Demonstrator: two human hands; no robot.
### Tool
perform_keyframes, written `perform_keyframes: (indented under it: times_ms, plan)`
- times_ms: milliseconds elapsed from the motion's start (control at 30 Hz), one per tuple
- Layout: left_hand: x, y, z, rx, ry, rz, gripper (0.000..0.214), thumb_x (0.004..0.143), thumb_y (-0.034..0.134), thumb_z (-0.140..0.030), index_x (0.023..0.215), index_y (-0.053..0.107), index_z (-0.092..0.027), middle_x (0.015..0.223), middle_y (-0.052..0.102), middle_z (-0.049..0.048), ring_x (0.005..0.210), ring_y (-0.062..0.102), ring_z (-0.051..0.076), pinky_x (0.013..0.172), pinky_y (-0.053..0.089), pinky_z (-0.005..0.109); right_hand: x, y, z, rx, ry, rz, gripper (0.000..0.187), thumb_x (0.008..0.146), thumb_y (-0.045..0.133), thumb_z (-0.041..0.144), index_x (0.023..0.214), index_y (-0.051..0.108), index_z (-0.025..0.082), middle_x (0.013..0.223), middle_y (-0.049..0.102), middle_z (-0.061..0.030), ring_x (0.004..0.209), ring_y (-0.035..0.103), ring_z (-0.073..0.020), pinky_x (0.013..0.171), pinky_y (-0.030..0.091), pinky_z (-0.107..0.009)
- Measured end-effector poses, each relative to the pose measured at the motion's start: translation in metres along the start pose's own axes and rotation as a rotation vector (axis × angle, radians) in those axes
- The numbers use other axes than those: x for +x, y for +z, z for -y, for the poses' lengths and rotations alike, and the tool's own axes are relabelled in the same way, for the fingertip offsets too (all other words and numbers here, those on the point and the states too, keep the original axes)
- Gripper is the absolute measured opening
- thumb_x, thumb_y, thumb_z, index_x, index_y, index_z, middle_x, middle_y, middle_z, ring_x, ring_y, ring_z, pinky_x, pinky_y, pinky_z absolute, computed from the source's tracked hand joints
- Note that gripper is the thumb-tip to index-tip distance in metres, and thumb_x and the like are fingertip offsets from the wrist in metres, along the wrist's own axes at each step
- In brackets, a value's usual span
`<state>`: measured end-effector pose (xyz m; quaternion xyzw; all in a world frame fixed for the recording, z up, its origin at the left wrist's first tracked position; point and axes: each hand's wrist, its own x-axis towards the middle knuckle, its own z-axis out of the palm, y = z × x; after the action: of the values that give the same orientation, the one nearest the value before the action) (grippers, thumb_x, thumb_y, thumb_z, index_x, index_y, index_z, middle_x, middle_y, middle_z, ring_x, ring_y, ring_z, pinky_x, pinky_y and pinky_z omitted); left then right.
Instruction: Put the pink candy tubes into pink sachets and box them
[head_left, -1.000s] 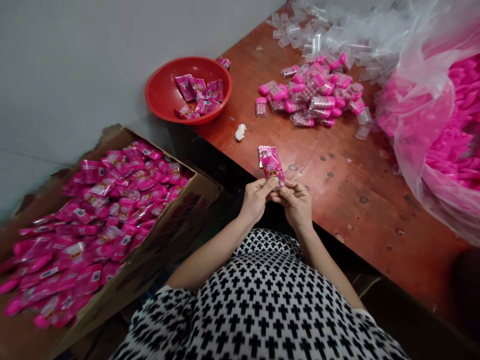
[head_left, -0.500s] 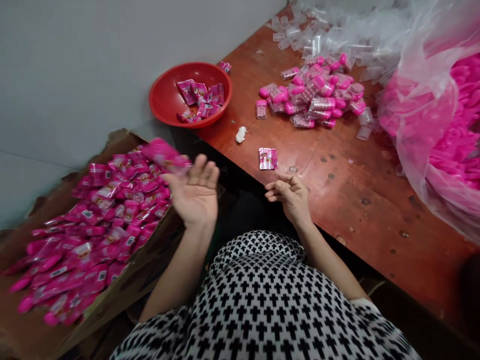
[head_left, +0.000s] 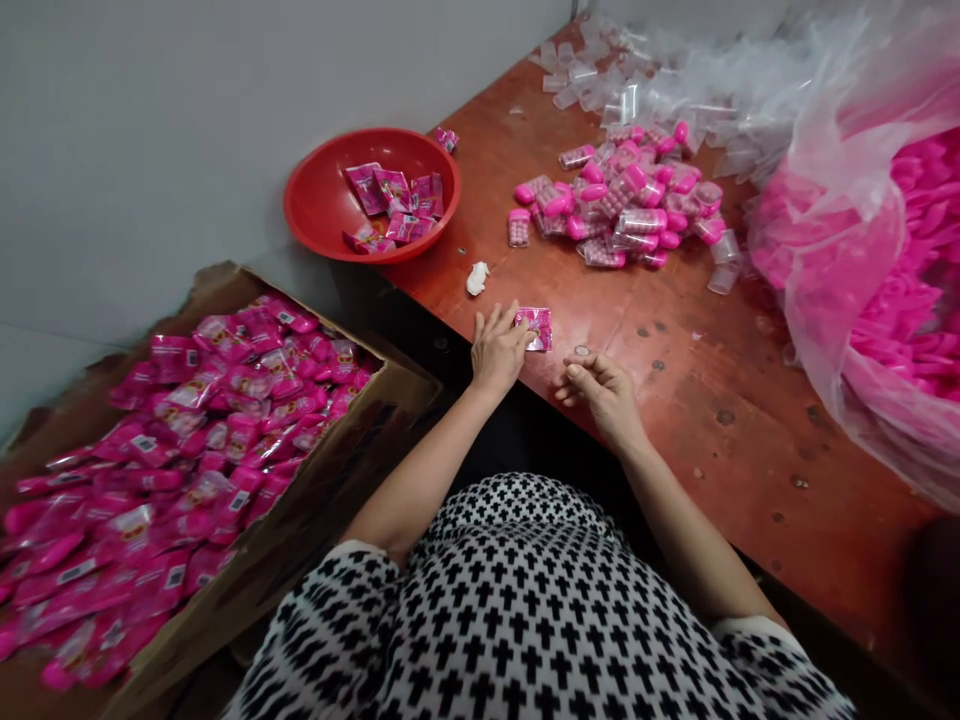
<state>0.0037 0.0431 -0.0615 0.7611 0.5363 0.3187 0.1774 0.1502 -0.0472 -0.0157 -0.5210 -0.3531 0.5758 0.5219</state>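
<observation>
— Where's your left hand (head_left: 496, 350)?
— At the near edge of the surface (head_left: 697, 330), fingers spread over the small pink packet (head_left: 538, 327) — your fingertips touch its left side, and it lies flat on the wood.
— And your right hand (head_left: 600, 388)?
— Just beside it on the same edge, fingers curled loosely together, pinching nothing I can make out.
— What else is around?
— A red bowl (head_left: 322, 205) of packets at the far-left corner, and a cardboard box (head_left: 300, 520) full of pink packs down at your left.
</observation>
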Motion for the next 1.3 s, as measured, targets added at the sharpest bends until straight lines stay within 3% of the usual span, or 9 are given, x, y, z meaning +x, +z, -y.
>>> perform_keyframes:
  times_ms: [233, 367, 500, 600, 733, 900, 1033, 1167, 1300]
  plan:
    - [-0.011, 0.005, -0.001, -0.078, 0.089, -0.143, 0.021, 0.087, 0.054, -0.029, 0.096, 0.071, -0.021, 0.128, 0.06, 0.0072, 0.129, 0.047, 0.027, 0.111, 0.027, 0.052, 0.042, 0.004, -0.005, -0.244, -0.177, -0.125, 0.037, 0.07, 0.071, 0.042, 0.095, 0.057, 0.019, 0.088, 0.067, -0.0017, 0.077, 0.064, -0.0132, 0.071, 0.052, -0.027]
    - [-0.02, -0.009, -0.021, -0.304, 0.094, -0.141, 0.022, 0.086, 0.056, -0.031, 0.1, 0.071, -0.023, 0.127, 0.061, 0.0062, 0.128, 0.047, 0.024, 0.112, 0.03, 0.046, 0.06, 0.012, -0.006, -0.13, -0.2, -0.073, 0.04, 0.07, 0.07, 0.04, 0.101, 0.051, 0.022, 0.076, 0.063, 0.0039, 0.067, 0.061, -0.0117, 0.066, 0.05, -0.026]
    - [-0.025, -0.025, -0.036, -0.797, -0.304, -0.06, 0.039, 0.075, 0.068, -0.042, 0.107, 0.069, -0.021, 0.116, 0.067, 0.0094, 0.108, 0.062, 0.025, 0.096, 0.048, 0.04, 0.06, 0.011, 0.002, -0.002, -0.132, -0.006, 0.041, 0.066, 0.072, 0.033, 0.099, 0.05, 0.021, 0.067, 0.06, 0.0073, 0.057, 0.057, -0.0094, 0.058, 0.047, -0.023]
    - [-0.025, -0.029, -0.039, -1.133, -0.581, 0.135, 0.038, 0.066, 0.074, -0.046, 0.086, 0.073, -0.013, 0.086, 0.072, 0.0087, 0.076, 0.068, 0.02, 0.076, 0.056, 0.034, 0.055, 0.006, 0.009, -0.049, -0.071, 0.109, 0.043, 0.063, 0.073, 0.031, 0.099, 0.052, 0.021, 0.065, 0.06, 0.0076, 0.054, 0.055, -0.009, 0.054, 0.045, -0.021]
    - [-0.026, -0.027, -0.04, -1.207, -0.72, 0.175, 0.034, 0.054, 0.083, -0.039, 0.068, 0.072, -0.01, 0.066, 0.068, 0.005, 0.059, 0.064, 0.013, 0.063, 0.056, 0.026, 0.063, -0.007, 0.024, -0.388, -0.068, 0.186, 0.03, 0.073, 0.067, 0.037, 0.094, 0.058, 0.018, 0.065, 0.061, 0.0036, 0.057, 0.056, -0.0113, 0.055, 0.045, -0.024]
    - [-0.029, -0.024, -0.049, -1.17, -0.785, 0.146, 0.033, 0.048, 0.085, -0.036, 0.065, 0.073, -0.01, 0.066, 0.07, 0.0066, 0.059, 0.064, 0.013, 0.059, 0.055, 0.024, 0.118, -0.016, 0.051, -1.196, -0.278, -0.198, 0.034, 0.09, 0.046, 0.041, 0.112, 0.058, 0.019, 0.106, 0.064, -0.0124, 0.095, 0.06, -0.0266, 0.082, 0.047, -0.045]
    - [-0.031, -0.029, -0.05, -1.17, -0.849, 0.101, 0.035, 0.046, 0.086, -0.037, 0.063, 0.072, -0.01, 0.065, 0.069, 0.0068, 0.057, 0.063, 0.013, 0.055, 0.054, 0.024, 0.16, -0.02, 0.05, -1.521, -0.302, -0.255, 0.043, 0.088, 0.051, 0.04, 0.126, 0.051, 0.02, 0.142, 0.041, -0.0166, 0.12, 0.044, -0.0369, 0.09, 0.041, -0.058]
    - [-0.032, -0.037, -0.038, -1.229, -0.911, 0.033, 0.035, 0.043, 0.087, -0.036, 0.057, 0.068, -0.01, 0.059, 0.066, 0.0039, 0.052, 0.061, 0.011, 0.052, 0.052, 0.022, 0.156, -0.043, 0.028, -1.507, -0.488, -0.111, 0.031, 0.09, 0.046, 0.028, 0.114, 0.058, 0.013, 0.142, 0.043, -0.0181, 0.128, 0.037, -0.0334, 0.104, 0.032, -0.057]
    - [-0.033, -0.039, -0.033, -1.303, -0.947, 0.015, 0.035, 0.044, 0.087, -0.035, 0.056, 0.066, -0.01, 0.06, 0.067, 0.0047, 0.051, 0.061, 0.011, 0.048, 0.049, 0.02, 0.108, -0.078, 0.012, -1.321, -0.672, 0.179, 0.025, 0.092, 0.041, 0.027, 0.096, 0.065, 0.019, 0.129, 0.058, -0.0109, 0.129, 0.044, -0.0234, 0.112, 0.026, -0.049]
